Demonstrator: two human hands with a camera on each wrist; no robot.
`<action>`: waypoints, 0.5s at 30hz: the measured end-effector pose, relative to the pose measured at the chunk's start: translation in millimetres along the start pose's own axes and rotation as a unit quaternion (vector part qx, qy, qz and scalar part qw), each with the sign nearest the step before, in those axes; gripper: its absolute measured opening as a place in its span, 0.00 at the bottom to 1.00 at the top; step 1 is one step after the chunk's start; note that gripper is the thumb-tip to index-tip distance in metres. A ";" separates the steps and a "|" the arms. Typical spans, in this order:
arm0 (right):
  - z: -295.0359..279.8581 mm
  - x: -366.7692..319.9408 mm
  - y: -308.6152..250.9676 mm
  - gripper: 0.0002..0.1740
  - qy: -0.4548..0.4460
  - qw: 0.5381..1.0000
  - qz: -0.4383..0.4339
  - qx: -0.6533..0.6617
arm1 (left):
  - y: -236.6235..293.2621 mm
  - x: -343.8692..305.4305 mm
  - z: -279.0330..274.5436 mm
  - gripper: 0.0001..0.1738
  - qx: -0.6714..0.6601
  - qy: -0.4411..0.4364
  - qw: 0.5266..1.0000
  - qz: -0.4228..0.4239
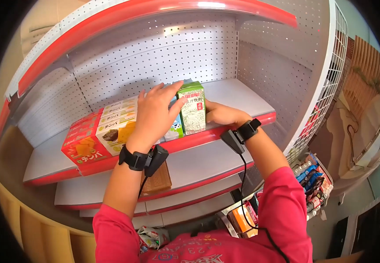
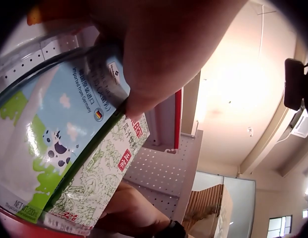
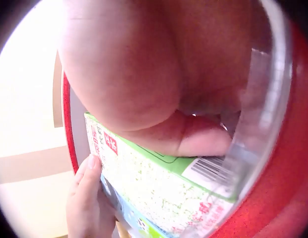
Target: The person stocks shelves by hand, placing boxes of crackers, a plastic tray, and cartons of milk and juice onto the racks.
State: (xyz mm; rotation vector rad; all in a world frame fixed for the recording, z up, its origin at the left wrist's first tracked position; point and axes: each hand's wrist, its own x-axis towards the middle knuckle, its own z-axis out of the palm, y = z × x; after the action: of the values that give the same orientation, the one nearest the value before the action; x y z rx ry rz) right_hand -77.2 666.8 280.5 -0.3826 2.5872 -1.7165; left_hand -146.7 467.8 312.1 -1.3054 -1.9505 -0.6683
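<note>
A green-and-white drink carton [image 1: 193,109] stands upright near the shelf's front edge. Beside its left side is a blue milk pack [image 2: 79,119] with a cow picture and green splashes. Over the top of the milk pack reaches my left hand [image 1: 157,115], fingers extended, the thumb at the carton's upper left edge. My right hand [image 1: 226,115] is at the carton's right side, one digit lying along it beside the barcode [image 3: 208,168]. The carton hides part of that hand in the head view.
Left of the milk pack stand yellow-and-white boxes [image 1: 109,130] and a red box row [image 1: 82,142]. A clear lip [image 3: 265,119] runs along the red shelf edge [image 1: 264,118]. Another shelf [image 1: 190,8] overhangs this one. A brown basket [image 1: 159,179] sits lower.
</note>
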 end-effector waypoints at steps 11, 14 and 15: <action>69.2 -77.9 27.1 0.26 0.521 0.820 -0.204 -0.118 | 10.9 -8.2 -5.7 0.22 0.097 0.072 0.991 0.049; 114.8 -124.2 53.6 0.20 0.594 0.772 -0.183 -0.130 | 30.0 -36.3 -16.0 0.19 -0.022 0.137 0.985 0.099; 130.4 -144.1 63.2 0.19 0.584 0.786 -0.142 -0.146 | 35.5 -53.0 -15.7 0.18 -0.054 0.143 0.981 0.121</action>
State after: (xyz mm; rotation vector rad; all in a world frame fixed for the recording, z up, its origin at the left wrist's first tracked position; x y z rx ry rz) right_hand 69.2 602.0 153.4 0.5667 3.8149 -2.0401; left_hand -95.8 438.6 282.5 -1.3986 -1.5161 -0.7994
